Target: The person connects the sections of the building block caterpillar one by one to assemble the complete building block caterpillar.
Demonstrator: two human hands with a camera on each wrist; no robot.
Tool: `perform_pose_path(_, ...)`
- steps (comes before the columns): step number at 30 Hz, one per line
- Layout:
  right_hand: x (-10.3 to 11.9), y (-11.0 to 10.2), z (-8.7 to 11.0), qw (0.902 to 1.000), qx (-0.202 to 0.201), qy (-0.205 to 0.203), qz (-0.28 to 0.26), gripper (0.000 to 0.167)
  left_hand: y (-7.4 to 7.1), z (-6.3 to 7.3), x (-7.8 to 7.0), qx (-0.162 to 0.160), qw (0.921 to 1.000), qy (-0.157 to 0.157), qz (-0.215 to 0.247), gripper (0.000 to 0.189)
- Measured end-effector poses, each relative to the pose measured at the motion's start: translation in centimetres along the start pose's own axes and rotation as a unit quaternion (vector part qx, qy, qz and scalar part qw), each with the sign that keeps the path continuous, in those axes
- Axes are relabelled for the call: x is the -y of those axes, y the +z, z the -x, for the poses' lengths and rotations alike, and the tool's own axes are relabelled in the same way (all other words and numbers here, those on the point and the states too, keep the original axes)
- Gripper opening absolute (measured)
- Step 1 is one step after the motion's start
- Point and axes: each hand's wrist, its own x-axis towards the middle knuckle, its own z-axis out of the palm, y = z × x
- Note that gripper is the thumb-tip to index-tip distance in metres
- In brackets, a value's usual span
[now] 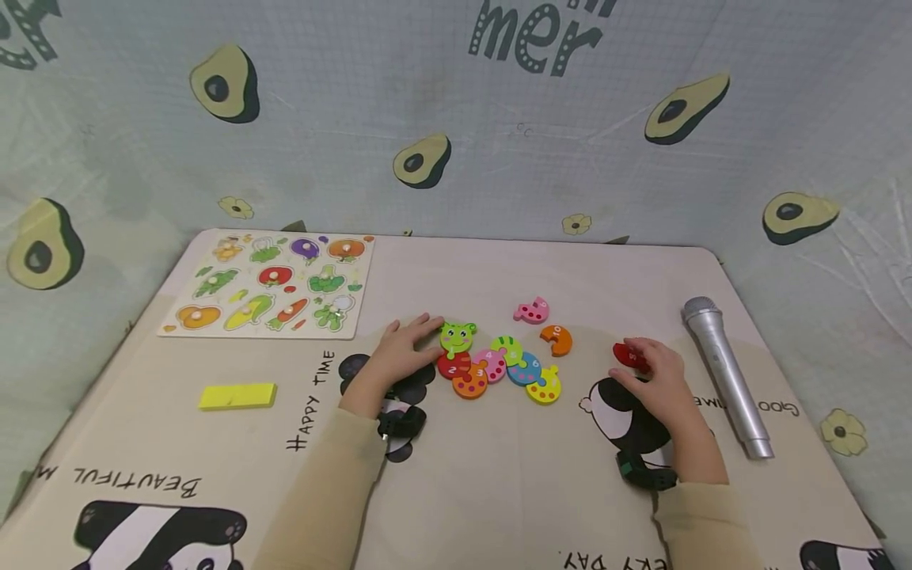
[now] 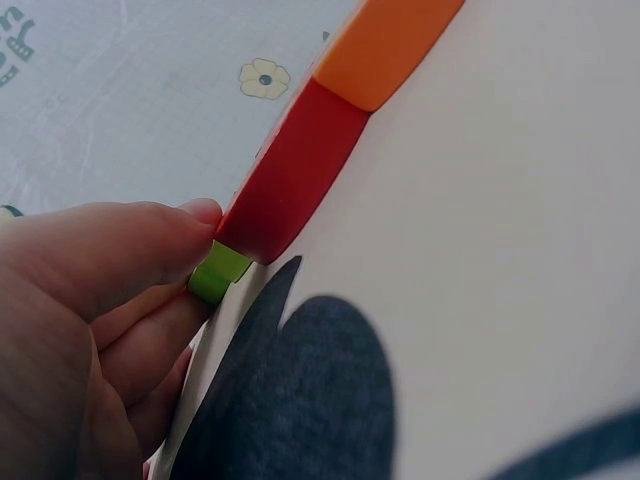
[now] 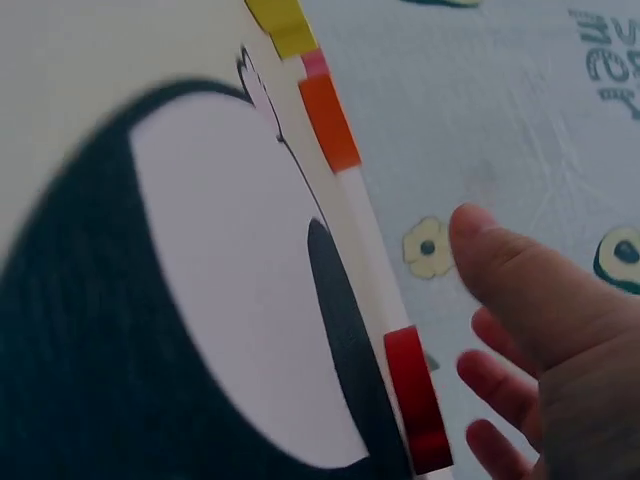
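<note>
Left hand [image 1: 399, 348] is pressing flat, fingers fairly straight, against the green head [image 1: 457, 336] of the caterpillar chain [image 1: 499, 368]; this should be steadying the chain. Right hand [image 1: 655, 378] is pinching a red piece [image 1: 630, 355] under curled fingertips, well to the right of the chain's yellow end [image 1: 545, 388]. Judgement: keep the left hand bracing, lift the red piece clear rather than sliding it, align curve to curve. An orange piece [image 1: 556, 339] and pink piece [image 1: 532, 310] are lying loose between hand and chain, possibly in the path. Microphone [image 1: 725, 374] is sitting just right of the right hand; yellow block [image 1: 237, 396] and vegetable board [image 1: 274, 283] are lying left of the left hand on the table [image 1: 499, 491].
</note>
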Motion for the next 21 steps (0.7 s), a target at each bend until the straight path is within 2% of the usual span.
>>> perform_pose_path(12, -2.0, 0.3, -1.2, 0.9994, -0.005, 0.004, 0.035, 0.056, 0.0, 0.2, -0.1, 0.002, 1.0000, -0.002, 0.004, 0.057)
perform_pose_path(21, -2.3, 0.4, -1.4, 0.9990, -0.018, -0.017, 0.037, 0.041, 0.0, 0.0, 0.0, 0.000, 1.0000, 0.001, -0.001, 0.057)
